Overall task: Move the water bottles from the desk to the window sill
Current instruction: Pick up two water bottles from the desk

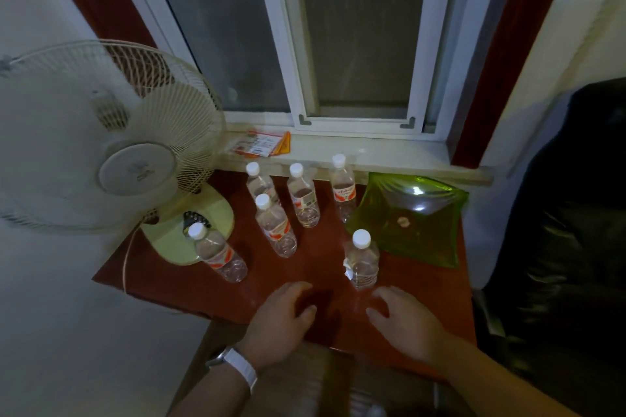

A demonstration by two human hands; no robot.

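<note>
Several clear water bottles with white caps stand upright on the dark red desk (321, 267). The nearest bottle (361, 261) stands just beyond my right hand (403, 322), which hovers open and empty over the desk's front. My left hand (279, 318), with a white watch band on the wrist, is also open and empty to the left of it. Another bottle (220, 256) stands by the fan base, one (276, 230) in the middle, and three more at the back (259, 183) (303, 195) (343, 188). The pale window sill (389, 154) runs behind the desk.
A cream desk fan (111, 145) fills the desk's left side, its base (189, 230) on the desk. A green square glass dish (410, 217) sits at the right. Orange and white cards (262, 143) lie on the sill's left end. A dark chair (555, 230) stands at the right.
</note>
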